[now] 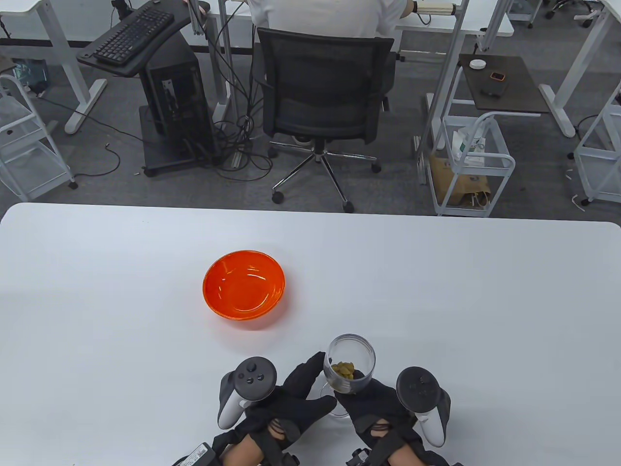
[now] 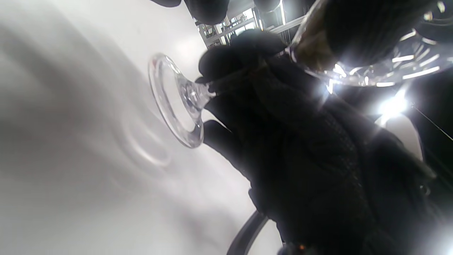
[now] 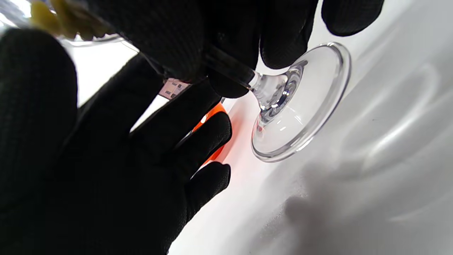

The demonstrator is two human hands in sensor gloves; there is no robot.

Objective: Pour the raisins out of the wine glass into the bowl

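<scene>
The right hand, in a black sensor glove with a dark tracker strapped to its back, is closing its fingers around the thin stem of the clear stemmed wine glass, just under the bowl of the glass. In the right wrist view the fingertips are wrapping the stem from above, and the round glass foot is hanging clear of the white table top, casting a faint ring-shaped shadow on it. The glass is being held roughly upright, tilting slightly.

The left hand, also in a black glove and carrying a grey and white tracker, is lying just beside the glass with its fingers spread open. Its fingertips are reaching up beside the glass bowl and its thumb is pointing toward the foot; whether it is actually touching the glass I cannot tell. It is not gripping anything.

Inside the glass, a small heap of yellowish-green raisins is sitting at the bottom of the bowl.

The glass is near the front edge of the table, between the two hands. The shiny orange translucent plastic bowl is standing well apart from it, further back and to the left, and is holding nothing that shows.

Beyond the table, a black mesh office chair is standing on the grey floor.
</scene>
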